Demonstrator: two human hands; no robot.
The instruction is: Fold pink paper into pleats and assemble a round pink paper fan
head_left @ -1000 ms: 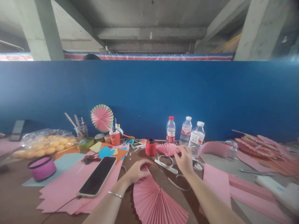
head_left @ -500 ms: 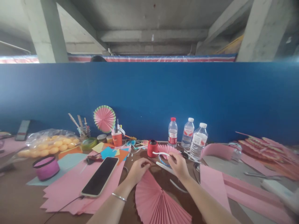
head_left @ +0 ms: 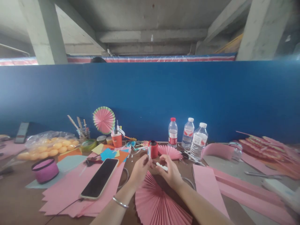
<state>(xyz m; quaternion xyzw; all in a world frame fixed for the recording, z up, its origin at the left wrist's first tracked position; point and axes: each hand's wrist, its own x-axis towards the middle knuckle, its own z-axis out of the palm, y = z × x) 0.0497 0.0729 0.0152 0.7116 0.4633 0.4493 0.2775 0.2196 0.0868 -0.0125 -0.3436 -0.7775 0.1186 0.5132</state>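
Just above a large pleated pink paper fan (head_left: 161,204), my two hands are close together. My left hand (head_left: 140,170), with a silver bangle on its wrist, is closed round a thin white upright item whose tip shows above the fingers. My right hand (head_left: 171,173) has its fingers round a white stick-like piece (head_left: 162,166) that points left. A red round object with a dark top (head_left: 153,149) stands right behind the hands. Behind my right hand lies a smaller pink pleated fan (head_left: 170,152).
Three bottles (head_left: 172,137) stand by the blue partition (head_left: 150,93). At left, a phone (head_left: 100,178) rests on pink sheets (head_left: 63,193) near a red cup (head_left: 117,140) and a purple band (head_left: 45,171). Pink strips (head_left: 248,187) and finished fans (head_left: 269,153) lie at right.
My right hand has moved left and down toward my left hand. The white strip it held up is gone from there, and a white upright item now shows in my left hand.
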